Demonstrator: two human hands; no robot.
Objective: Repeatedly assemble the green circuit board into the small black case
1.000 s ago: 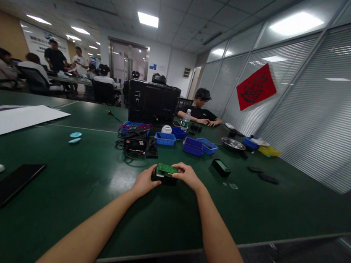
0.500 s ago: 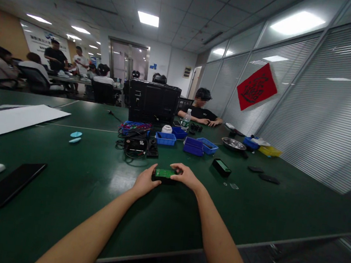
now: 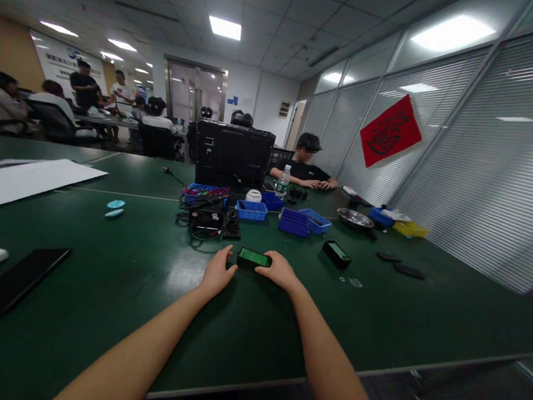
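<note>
A black box with a green circuit board (image 3: 254, 258) in its top lies on the green table in front of me. My right hand (image 3: 280, 271) grips its right end between thumb and fingers. My left hand (image 3: 218, 273) is just left of the box, thumb and fingers apart, with a small gap between it and the box. A similar black box (image 3: 336, 254) with a pale green top stands farther right, beside a small ring (image 3: 342, 279) and a clear flat piece (image 3: 356, 283).
Beyond the hands are a black device with cables (image 3: 205, 220), blue bins (image 3: 251, 210), a bottle (image 3: 283, 181) and a monitor (image 3: 233, 154). A metal bowl (image 3: 355, 219) sits right; a black panel (image 3: 14, 283) lies left. A person (image 3: 306, 166) sits across the table.
My left hand has let go of the box and moved slightly left. The box now sits a little farther away and angled, and my right hand has shifted onto its right end.
</note>
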